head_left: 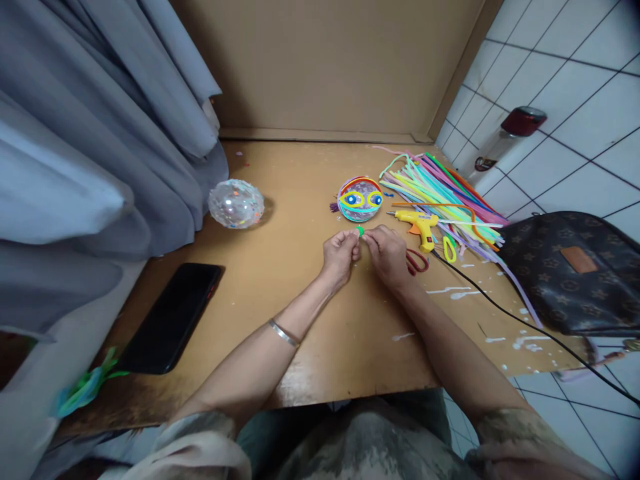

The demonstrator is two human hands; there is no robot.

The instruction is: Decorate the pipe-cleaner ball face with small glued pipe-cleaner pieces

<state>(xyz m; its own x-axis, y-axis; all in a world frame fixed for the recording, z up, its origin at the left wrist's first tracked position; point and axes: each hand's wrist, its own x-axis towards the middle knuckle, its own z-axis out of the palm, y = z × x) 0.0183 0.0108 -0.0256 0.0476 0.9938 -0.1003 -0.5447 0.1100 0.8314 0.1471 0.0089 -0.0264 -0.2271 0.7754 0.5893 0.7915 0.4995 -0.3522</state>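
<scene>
My left hand [341,256] and my right hand [388,256] meet over the middle of the table. Between their fingertips they pinch a small bright green piece [360,231], probably a curled bit of pipe cleaner; the fingers cover part of it. Just beyond them sits a round decorated ball [361,208] with blue and yellow eyes and coloured strips around it. A yellow glue gun [419,221] lies to the right of my right hand. Scissors with dark red handles [418,262] are partly hidden behind that hand.
A bundle of coloured pipe cleaners [435,183] lies at the back right, beside a brown patterned bag [575,273]. The glue gun's black cord [500,300] runs off to the right. On the left are a clear ball [237,204], a black phone [173,317] and a grey curtain [125,133].
</scene>
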